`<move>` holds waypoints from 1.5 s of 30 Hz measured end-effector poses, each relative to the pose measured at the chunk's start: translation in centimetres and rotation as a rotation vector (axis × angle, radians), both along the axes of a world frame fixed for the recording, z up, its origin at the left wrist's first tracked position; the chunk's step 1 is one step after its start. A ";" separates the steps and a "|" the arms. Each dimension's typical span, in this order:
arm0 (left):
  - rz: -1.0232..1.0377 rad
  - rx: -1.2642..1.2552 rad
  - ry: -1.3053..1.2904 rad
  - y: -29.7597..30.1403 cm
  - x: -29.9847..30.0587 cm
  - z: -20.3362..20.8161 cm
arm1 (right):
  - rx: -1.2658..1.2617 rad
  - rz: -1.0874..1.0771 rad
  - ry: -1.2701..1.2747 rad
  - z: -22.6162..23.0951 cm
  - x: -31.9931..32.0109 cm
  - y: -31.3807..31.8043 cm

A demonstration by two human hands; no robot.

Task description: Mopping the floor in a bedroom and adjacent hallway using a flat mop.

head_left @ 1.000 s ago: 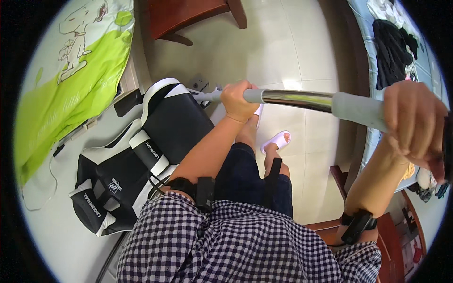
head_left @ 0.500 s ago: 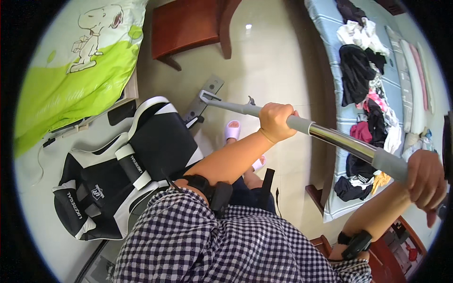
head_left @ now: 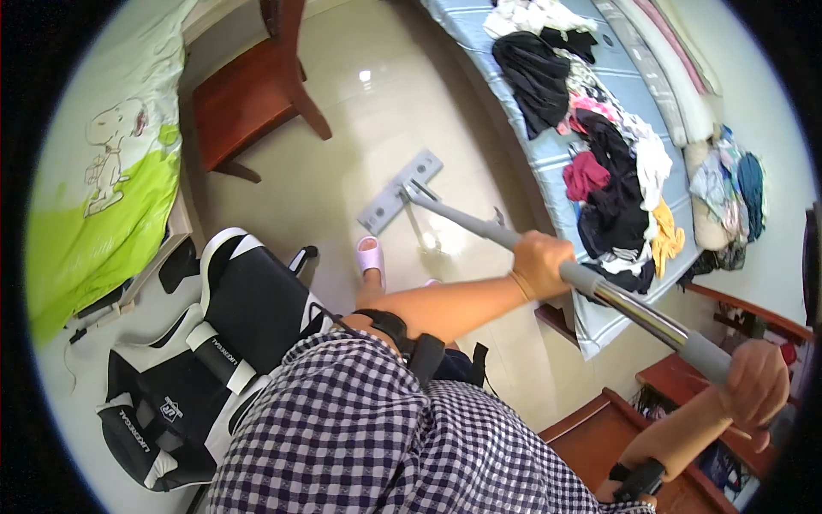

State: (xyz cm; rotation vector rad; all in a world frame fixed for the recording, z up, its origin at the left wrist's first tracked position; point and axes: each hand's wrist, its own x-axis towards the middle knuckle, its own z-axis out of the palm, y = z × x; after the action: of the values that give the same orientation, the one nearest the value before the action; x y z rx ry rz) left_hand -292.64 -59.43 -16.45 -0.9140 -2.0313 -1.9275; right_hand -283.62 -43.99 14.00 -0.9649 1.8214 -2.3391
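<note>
A flat mop (head_left: 469, 224) with a grey and chrome pole slants across the view, its flat grey head (head_left: 377, 211) resting on the floor near my foot. My left hand (head_left: 544, 262) is wrapped round the grey part of the pole, just below the chrome section. Near the pole's upper end, my right hand (head_left: 755, 385) closes round the grey grip at the far right. A small hook-like lever (head_left: 498, 218) sticks out of the pole beyond my left hand.
A black and white gaming chair (head_left: 248, 295) stands close on my left, with a wooden chair (head_left: 244, 107) farther ahead. To the right is a bed (head_left: 552, 152) heaped with clothes (head_left: 608, 180). Wooden furniture (head_left: 591, 428) is at lower right. Pink slippers (head_left: 369, 254) are on my feet.
The mop head has come out from beside the gaming chair and moved right, onto the open floor. My view has turned, so the bed and chairs appear shifted left. Both hands keep their grip.
</note>
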 end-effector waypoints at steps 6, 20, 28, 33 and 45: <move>-0.282 0.015 -0.138 3.1 10.6 3.6 | 0.181 -0.021 -0.153 6.6 7.8 1.2; -0.420 -0.010 0.225 -1.7 1.1 6.6 | 0.073 -0.201 0.044 6.9 10.7 -5.2; -0.326 -0.388 0.314 -7.8 -20.1 -0.8 | 0.026 -0.760 0.058 -7.7 -3.4 -13.8; -0.270 -0.536 0.314 -10.9 -25.6 -6.2 | 0.048 -0.736 0.119 -15.6 -7.7 -16.9; -0.813 -1.007 0.298 1.4 -16.1 -8.7 | -0.040 -1.040 0.048 -17.3 4.7 -9.4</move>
State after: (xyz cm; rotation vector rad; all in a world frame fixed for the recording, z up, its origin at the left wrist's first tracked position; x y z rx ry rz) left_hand -308.74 -58.06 -25.19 -2.3403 -2.6225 -0.6832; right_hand -278.89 -53.41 -3.34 0.0190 2.7445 -2.8056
